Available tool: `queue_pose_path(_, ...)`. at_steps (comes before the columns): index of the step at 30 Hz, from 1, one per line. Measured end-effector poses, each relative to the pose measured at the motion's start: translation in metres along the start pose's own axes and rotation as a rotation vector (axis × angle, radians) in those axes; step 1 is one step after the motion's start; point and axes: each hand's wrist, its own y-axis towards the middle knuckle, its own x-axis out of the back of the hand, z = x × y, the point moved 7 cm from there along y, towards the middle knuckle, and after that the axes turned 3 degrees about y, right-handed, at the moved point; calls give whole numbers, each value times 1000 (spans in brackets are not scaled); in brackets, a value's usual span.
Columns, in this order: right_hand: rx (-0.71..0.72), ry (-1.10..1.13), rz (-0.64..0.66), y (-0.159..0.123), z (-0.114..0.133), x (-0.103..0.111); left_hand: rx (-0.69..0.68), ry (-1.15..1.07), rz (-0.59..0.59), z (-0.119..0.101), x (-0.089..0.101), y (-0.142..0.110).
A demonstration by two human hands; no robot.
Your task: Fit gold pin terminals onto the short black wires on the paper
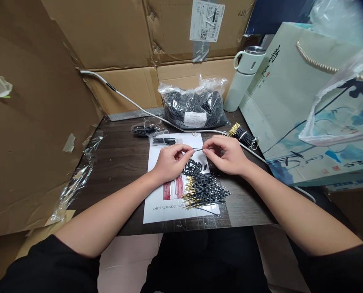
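A thin black wire stretches between the fingertips of my left hand and my right hand, pinched at both ends above a white printed sheet. Whether a small part sits on the wire inside the left fingers is hidden. Just below the hands lies a small heap of short black sleeves. Nearer the front edge is a pile of black wires with gold-coloured ends, its gold ends mostly toward the left.
Bundled black wires lie at the back left; a gold-ended bundle lies behind my right hand. Behind stand a plastic bag of black wires and a white bottle. A white cable crosses the table. Cardboard and a paper bag flank it.
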Motion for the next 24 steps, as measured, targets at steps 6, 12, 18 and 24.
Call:
queue_pose_path(6,-18,13,-15,-1,-2,1,1,-14,-16,-8,2,0)
queue_pose_path(12,-33,23,-17,0,-2,1,-12,9,-32,-7,2,0)
queue_pose_path(18,-26,25,-28,0,-2,3,-19,0,-32,-5,2,-1)
queue_pose_path(24,-37,18,-11,-1,-2,0,-23,10,-30,-6,2,-1)
